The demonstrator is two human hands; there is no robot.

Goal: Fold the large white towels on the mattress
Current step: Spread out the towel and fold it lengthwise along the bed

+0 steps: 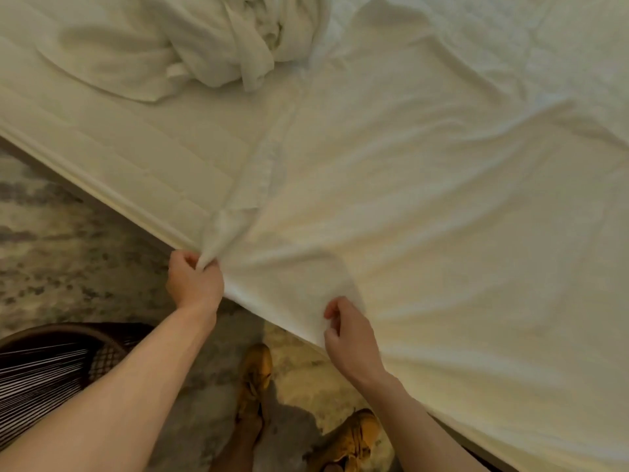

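Large white towel (425, 199) spread over mattress (119, 144), overhanging near edge. Bunched corner clenched in left hand (195, 282). Right hand (350, 338) curled at hem, grip unclear. Second towel (204, 46) crumpled well back from that edge.

Seen from head height, wide-angle, looking steeply down and forward over the mattress (163, 155) edge; close, at arm's length, floor (68, 260) and shoes (255, 376) underneath.

One large white terry towel (425, 199) is seen spread out, and one crumpled heap of white towels (218, 52), its number untold. Also counted: one cream quilted mattress (119, 141), two hands, the left hand (195, 284) and the right hand (350, 338), two tan lace-up shoes (257, 373), one dark woven basket (51, 362), and one mottled grey rug (51, 250).
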